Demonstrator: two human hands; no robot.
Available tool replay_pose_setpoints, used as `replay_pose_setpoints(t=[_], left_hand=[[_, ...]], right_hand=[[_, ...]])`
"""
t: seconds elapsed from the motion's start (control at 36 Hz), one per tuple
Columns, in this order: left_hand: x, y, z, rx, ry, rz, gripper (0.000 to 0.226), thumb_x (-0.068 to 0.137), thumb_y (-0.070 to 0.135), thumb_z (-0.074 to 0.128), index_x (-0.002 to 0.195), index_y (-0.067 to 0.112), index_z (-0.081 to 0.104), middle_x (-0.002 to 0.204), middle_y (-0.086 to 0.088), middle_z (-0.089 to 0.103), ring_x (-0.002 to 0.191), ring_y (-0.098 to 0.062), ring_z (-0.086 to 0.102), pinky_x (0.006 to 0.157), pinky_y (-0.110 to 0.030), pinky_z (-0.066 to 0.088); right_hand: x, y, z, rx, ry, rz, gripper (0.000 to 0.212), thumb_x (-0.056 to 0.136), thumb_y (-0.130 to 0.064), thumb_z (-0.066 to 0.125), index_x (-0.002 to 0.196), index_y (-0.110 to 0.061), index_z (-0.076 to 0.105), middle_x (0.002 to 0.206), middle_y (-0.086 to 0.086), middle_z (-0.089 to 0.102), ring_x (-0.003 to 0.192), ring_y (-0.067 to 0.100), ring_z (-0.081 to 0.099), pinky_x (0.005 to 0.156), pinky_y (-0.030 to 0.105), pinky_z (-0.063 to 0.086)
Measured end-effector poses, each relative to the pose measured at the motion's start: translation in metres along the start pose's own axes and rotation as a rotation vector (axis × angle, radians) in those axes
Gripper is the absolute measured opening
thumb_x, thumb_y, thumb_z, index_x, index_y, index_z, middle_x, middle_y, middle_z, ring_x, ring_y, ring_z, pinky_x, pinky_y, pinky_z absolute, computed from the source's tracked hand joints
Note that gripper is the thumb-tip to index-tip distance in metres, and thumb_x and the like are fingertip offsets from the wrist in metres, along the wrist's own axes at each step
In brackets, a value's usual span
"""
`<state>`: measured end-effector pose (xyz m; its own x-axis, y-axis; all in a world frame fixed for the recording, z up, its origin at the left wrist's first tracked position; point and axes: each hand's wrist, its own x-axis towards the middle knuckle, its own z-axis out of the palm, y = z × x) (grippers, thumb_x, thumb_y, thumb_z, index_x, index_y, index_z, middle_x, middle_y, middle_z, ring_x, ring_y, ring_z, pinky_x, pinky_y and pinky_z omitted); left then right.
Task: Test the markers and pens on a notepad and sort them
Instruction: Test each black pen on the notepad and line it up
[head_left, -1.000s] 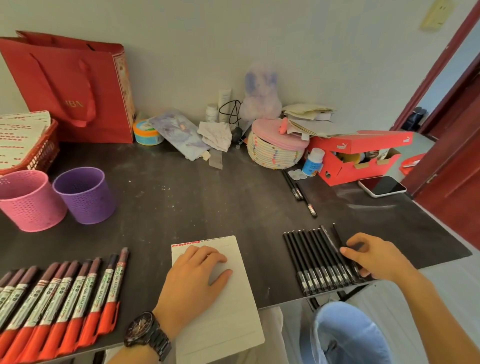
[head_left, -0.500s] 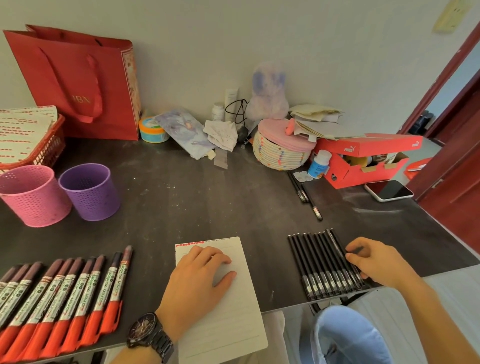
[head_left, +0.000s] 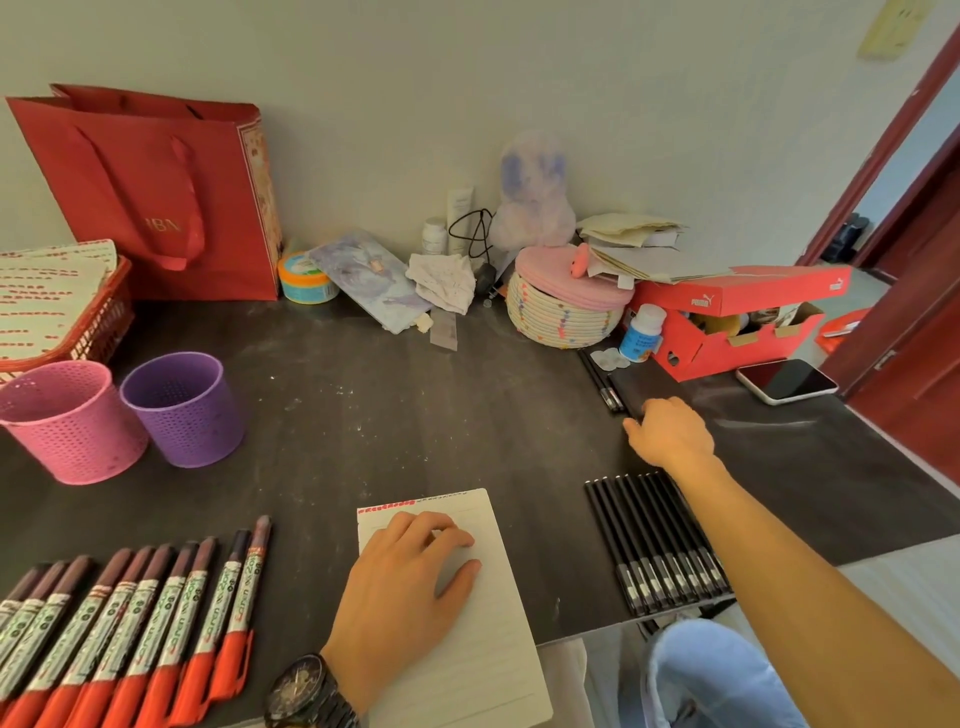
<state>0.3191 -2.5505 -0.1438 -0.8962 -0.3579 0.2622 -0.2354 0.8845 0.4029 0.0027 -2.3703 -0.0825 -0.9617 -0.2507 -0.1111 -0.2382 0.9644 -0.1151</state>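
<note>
Pens (head_left: 601, 383) sat by my right hand (head_left: 670, 436), grip unclear; left hand (head_left: 410, 577) lay flat on notepad (head_left: 498, 649). A sloppy grab could've rolled them.

Soft, even indoor light with a brighter cast from the right leaves a pale sheen on the dark matte table (head_left: 769, 423) and faint shadows beside the purple perforated plastic cup (head_left: 182, 410), while wide-angle distortion tilts and bows the dark red door frame (head_left: 883, 140) and fine print is smeared.
</note>
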Motion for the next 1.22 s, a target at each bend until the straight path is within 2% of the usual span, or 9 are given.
replay_pose_setpoints(t=[0.19, 0.28, 0.36, 0.44, 0.61, 0.81, 1.0, 1.08, 1.22], left_hand=[[0.001, 0.002, -0.005, -0.015, -0.041, 0.015, 0.031, 0.093, 0.059, 0.049, 0.11, 0.041, 0.067, 0.114, 0.024, 0.06, 0.104, -0.006, 0.057, 0.088, -0.022, 0.045], [0.001, 0.004, -0.008, -0.004, -0.018, 0.025, 0.026, 0.091, 0.057, 0.053, 0.105, 0.04, 0.069, 0.109, 0.024, 0.061, 0.099, -0.005, 0.059, 0.081, -0.023, 0.049], [0.002, 0.005, -0.011, -0.008, -0.086, 0.024, 0.034, 0.096, 0.059, 0.044, 0.117, 0.041, 0.064, 0.121, 0.024, 0.058, 0.112, -0.003, 0.054, 0.093, -0.022, 0.043], [0.004, 0.008, -0.015, -0.002, -0.173, -0.008, 0.045, 0.097, 0.065, 0.031, 0.129, 0.043, 0.052, 0.135, 0.026, 0.048, 0.123, -0.002, 0.045, 0.103, -0.02, 0.035], [-0.005, 0.029, -0.033, -0.176, -0.177, -0.004, 0.054, 0.087, 0.078, 0.032, 0.131, 0.048, 0.042, 0.131, 0.032, 0.045, 0.121, 0.008, 0.036, 0.102, -0.018, 0.032], [-0.026, 0.039, -0.043, -0.395, -0.235, -0.001, 0.024, 0.103, 0.05, 0.031, 0.096, 0.036, 0.049, 0.089, 0.017, 0.056, 0.085, -0.007, 0.051, 0.075, -0.031, 0.045], [-0.037, 0.031, -0.04, -0.206, -0.11, -0.094, 0.064, 0.09, 0.078, 0.015, 0.057, 0.027, 0.036, 0.048, 0.008, 0.041, 0.051, -0.013, 0.044, 0.049, -0.02, 0.029], [-0.031, 0.026, -0.039, -0.206, -0.068, -0.119, 0.066, 0.084, 0.086, 0.016, 0.059, 0.026, 0.032, 0.053, 0.008, 0.04, 0.059, -0.01, 0.044, 0.051, -0.022, 0.03], [-0.014, 0.02, -0.032, -0.088, -0.034, -0.071, 0.052, 0.084, 0.085, 0.019, 0.08, 0.037, 0.037, 0.079, 0.02, 0.045, 0.075, -0.004, 0.044, 0.062, -0.016, 0.031]], right_hand=[[0.0, 0.007, -0.006, 0.2, 0.019, 0.105, 0.034, 0.1, -0.025, 0.053, 0.126, -0.004, 0.061, 0.129, 0.022, 0.063, 0.118, 0.041, 0.059, 0.093, 0.04, 0.048], [-0.022, 0.006, -0.008, 0.629, 0.026, 0.084, 0.027, 0.1, -0.021, 0.054, 0.118, -0.004, 0.065, 0.112, 0.014, 0.071, 0.102, 0.031, 0.069, 0.095, 0.041, 0.054], [-0.07, -0.01, -0.011, 1.148, -0.073, 0.036, 0.016, 0.099, -0.016, 0.057, 0.099, -0.001, 0.064, 0.091, 0.014, 0.072, 0.081, 0.021, 0.074, 0.072, 0.03, 0.062], [-0.125, -0.025, -0.008, 1.368, -0.182, -0.066, 0.01, 0.097, -0.009, 0.06, 0.093, 0.0, 0.064, 0.087, 0.018, 0.075, 0.082, 0.027, 0.076, 0.066, 0.025, 0.06], [-0.21, -0.052, 0.017, 1.359, -0.312, -0.296, 0.008, 0.089, -0.015, 0.072, 0.09, -0.021, 0.078, 0.085, 0.013, 0.075, 0.081, 0.023, 0.073, 0.071, 0.03, 0.061], [-0.241, -0.075, 0.041, 1.359, -0.303, -0.356, 0.026, 0.092, -0.041, 0.069, 0.074, -0.022, 0.069, 0.059, 0.003, 0.057, 0.052, 0.015, 0.048, 0.05, 0.028, 0.041], [-0.244, -0.088, 0.04, 1.345, -0.233, -0.464, 0.02, 0.094, -0.032, 0.059, 0.078, -0.025, 0.069, 0.053, -0.004, 0.055, 0.045, 0.01, 0.045, 0.046, 0.021, 0.041], [-0.234, -0.087, 0.038, 1.398, -0.236, -0.474, 0.025, 0.101, -0.027, 0.059, 0.079, -0.021, 0.069, 0.057, 0.003, 0.056, 0.041, 0.015, 0.045, 0.043, 0.023, 0.04], [-0.19, -0.088, 0.036, 1.663, -0.182, -0.214, 0.024, 0.105, -0.02, 0.051, 0.086, -0.015, 0.065, 0.065, 0.013, 0.064, 0.039, 0.021, 0.048, 0.038, 0.026, 0.039]])
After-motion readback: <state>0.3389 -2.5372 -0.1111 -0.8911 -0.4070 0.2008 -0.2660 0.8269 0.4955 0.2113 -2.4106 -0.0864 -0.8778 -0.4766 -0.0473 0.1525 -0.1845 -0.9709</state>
